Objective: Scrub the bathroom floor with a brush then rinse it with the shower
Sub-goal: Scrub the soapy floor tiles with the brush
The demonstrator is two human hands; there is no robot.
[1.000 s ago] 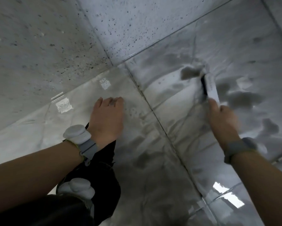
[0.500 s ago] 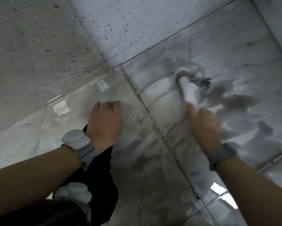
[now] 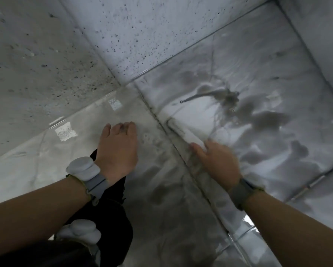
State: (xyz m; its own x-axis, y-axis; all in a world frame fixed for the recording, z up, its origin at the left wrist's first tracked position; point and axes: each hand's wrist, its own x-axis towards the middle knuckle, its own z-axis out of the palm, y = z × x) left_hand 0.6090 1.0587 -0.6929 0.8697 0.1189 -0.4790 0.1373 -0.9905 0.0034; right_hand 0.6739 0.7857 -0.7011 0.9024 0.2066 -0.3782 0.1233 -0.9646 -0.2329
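Bare forearms, each wrist wearing a grey strap point(image 3: 96, 185) with a white, seemingly padded module point(image 3: 82, 167); dark trousers point(image 3: 107, 218).

White brush point(image 3: 188, 136), grey marbled floor point(image 3: 171, 218), black-speckled grey wall point(image 3: 138, 35), grey wristbands point(image 3: 96, 185)

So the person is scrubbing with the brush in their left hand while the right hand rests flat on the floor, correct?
Not quite: the hands are swapped. The head view shows the right hand holding the white brush against the floor, blurred with motion, while the left hand rests on the floor.
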